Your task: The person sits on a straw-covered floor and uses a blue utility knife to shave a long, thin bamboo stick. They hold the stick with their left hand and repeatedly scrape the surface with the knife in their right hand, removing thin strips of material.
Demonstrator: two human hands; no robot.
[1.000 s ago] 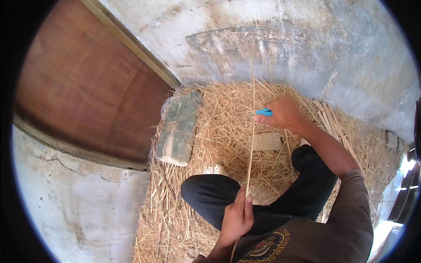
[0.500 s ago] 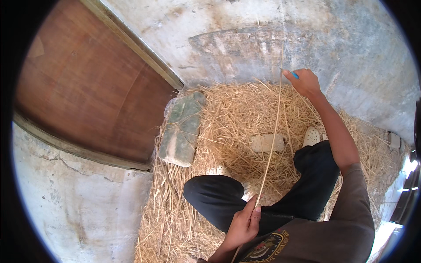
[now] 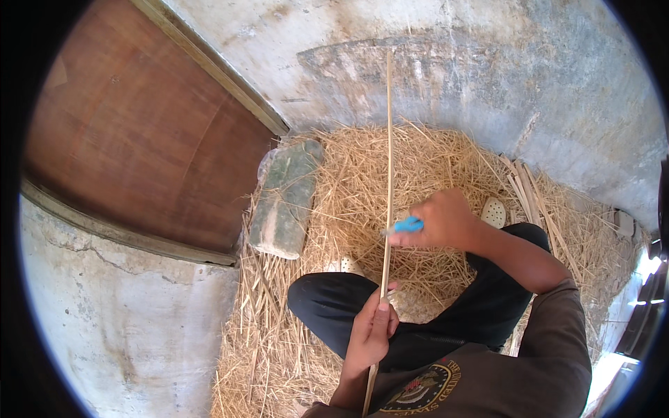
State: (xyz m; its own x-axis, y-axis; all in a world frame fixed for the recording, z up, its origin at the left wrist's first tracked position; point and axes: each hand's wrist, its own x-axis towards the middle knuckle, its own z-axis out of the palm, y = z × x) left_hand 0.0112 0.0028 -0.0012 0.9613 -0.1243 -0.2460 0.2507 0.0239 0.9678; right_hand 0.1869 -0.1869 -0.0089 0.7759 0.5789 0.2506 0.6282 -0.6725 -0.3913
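Note:
A long, thin pale strip (image 3: 390, 146), which looks like split bamboo or cane, stands nearly straight up the picture from my lap toward the wall. My left hand (image 3: 371, 329) is closed around its lower part, in front of my crossed legs. In my right hand (image 3: 446, 217) is a small blue-handled knife (image 3: 406, 225), its tip end at the strip above my left hand. Motion blurs that end, so I cannot tell whether the blade cuts into the strip. The lowest end of the strip passes beside my shirt.
Loose straw (image 3: 348, 167) covers the ground around me. A greenish stone block (image 3: 286, 198) lies at left, beside a brown wooden panel (image 3: 153, 132) in a frame. Several flat pale strips (image 3: 526, 188) lie at right against the stained wall (image 3: 474, 83). Light-coloured clogs (image 3: 493, 212) are on my feet.
My right hand has come down and nearer with the knife, from high on the strip to its middle. The strip's far end has swung left. My left hand has shifted slightly left and away.

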